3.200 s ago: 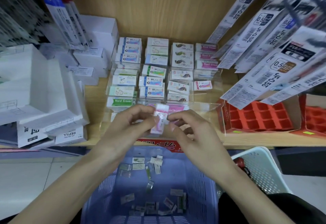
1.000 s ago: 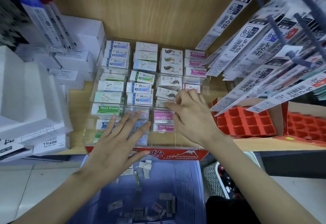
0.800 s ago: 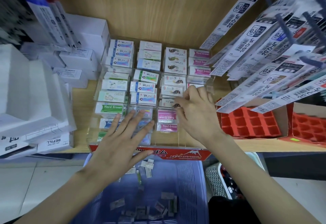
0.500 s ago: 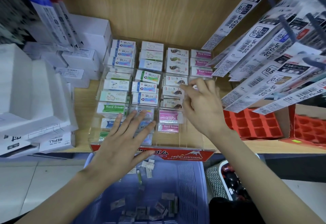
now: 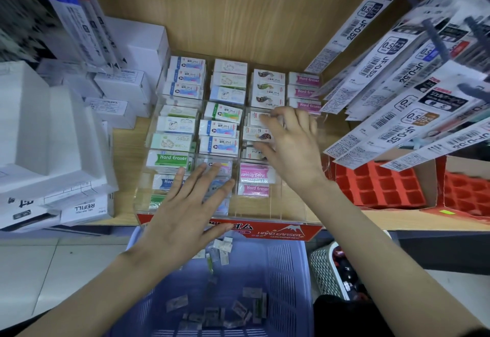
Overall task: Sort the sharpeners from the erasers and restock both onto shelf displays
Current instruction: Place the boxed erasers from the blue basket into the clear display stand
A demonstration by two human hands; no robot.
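A clear display tray with a red "Hard Eraser" front label (image 5: 278,233) sits on the wooden shelf, its compartments filled with rows of boxed erasers. Two pink erasers (image 5: 256,173) lie in the third column near the front. My left hand (image 5: 191,204) is spread flat with straight fingers over the tray's front compartments and holds nothing. My right hand (image 5: 291,148) reaches over the third column's middle row, its blurred fingertips touching the erasers there. Below the shelf, a blue basket (image 5: 281,270) holds several loose erasers (image 5: 238,312).
White boxes (image 5: 53,137) are stacked to the left of the tray. Hanging refill packs (image 5: 397,84) slant down from the upper right over red divider trays (image 5: 379,185). A white basket (image 5: 323,270) stands beside the blue one.
The pink eraser once held by both hands is no longer in them. My right hand has slid farther back along the third column. My left hand has stayed over the tray's front.
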